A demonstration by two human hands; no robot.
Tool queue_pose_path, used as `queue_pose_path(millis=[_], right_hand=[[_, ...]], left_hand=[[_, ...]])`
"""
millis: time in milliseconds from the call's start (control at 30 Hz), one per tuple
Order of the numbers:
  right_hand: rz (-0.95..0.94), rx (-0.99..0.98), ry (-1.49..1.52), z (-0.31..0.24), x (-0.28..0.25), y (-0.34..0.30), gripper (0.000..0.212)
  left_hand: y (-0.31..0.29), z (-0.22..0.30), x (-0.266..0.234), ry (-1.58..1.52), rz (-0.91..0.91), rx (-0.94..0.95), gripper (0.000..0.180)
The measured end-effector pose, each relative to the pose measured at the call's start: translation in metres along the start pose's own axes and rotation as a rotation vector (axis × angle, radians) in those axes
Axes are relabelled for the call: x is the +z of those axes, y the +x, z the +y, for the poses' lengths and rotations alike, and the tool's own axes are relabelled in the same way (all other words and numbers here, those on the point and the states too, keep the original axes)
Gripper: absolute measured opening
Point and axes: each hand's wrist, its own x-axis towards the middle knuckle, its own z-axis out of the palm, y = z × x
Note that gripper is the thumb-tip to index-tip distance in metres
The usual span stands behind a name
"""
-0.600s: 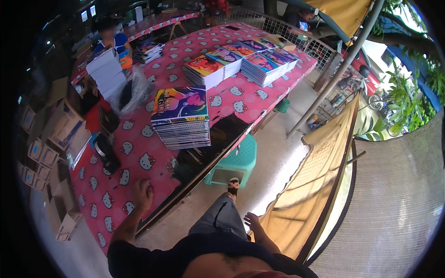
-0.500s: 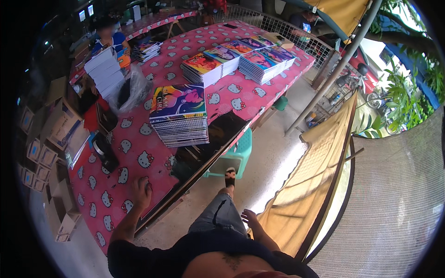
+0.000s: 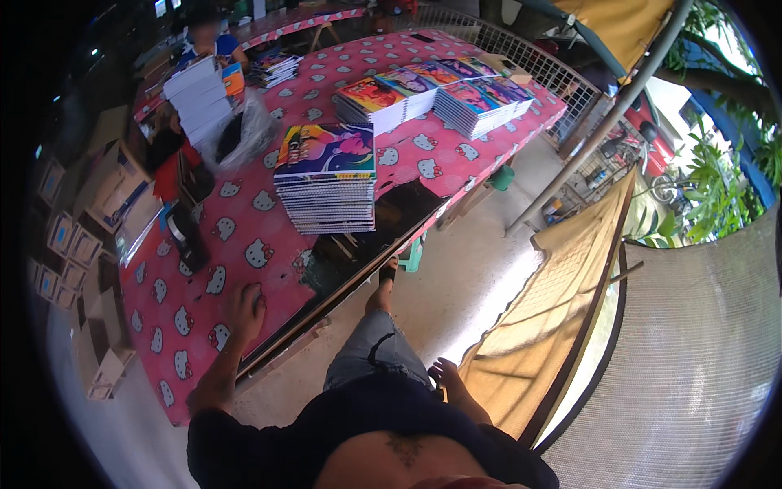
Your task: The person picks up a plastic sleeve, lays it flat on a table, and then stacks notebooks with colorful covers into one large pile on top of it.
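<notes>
The left forearm point(image 3: 216, 379) extends forward and slightly inward from the bent elbow. The left wrist point(image 3: 235, 344) is nearly in line with it. The left hand point(image 3: 246, 311) is ahead of the torso, back upward, fingers loosely curved and pointing forward. The right forearm point(image 3: 467, 404) is angled forward and inward, closer to the torso. The right hand point(image 3: 445, 373) is beside the right hip, fingers relaxed and slightly bent. Both hands are well apart
</notes>
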Motion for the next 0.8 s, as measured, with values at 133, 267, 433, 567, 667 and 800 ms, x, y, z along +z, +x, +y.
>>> queue_pose_path(millis=[133,267,433,567,667,800], right_hand=[[-0.135,-0.080,-0.065,-0.030,0.057,0.000,0.037],[-0.324,-0.348,-0.212,-0.133,0.141,-0.016,0.043],[-0.656,-0.874,-0.326,-0.315,0.318,-0.105,0.069],[-0.812,-0.911,-0.455,-0.393,0.434,-0.151,0.079],[-0.929,-0.790,-0.604,-0.405,0.484,-0.144,0.085],[-0.990,-0.655,-0.706,-0.405,0.506,-0.111,0.090]], left_hand=[[-0.003,0.000,-0.007,0.018,0.011,-0.017,0.036],[0.000,-0.003,0.000,0.058,0.008,-0.067,0.035],[0.086,0.132,0.040,-0.983,0.029,-0.673,0.049],[0.172,0.200,0.051,-1.875,0.249,-0.837,0.042],[0.193,0.191,0.055,-2.060,0.300,-0.973,0.036],[0.197,0.189,0.057,-2.168,0.233,-1.075,0.027]])
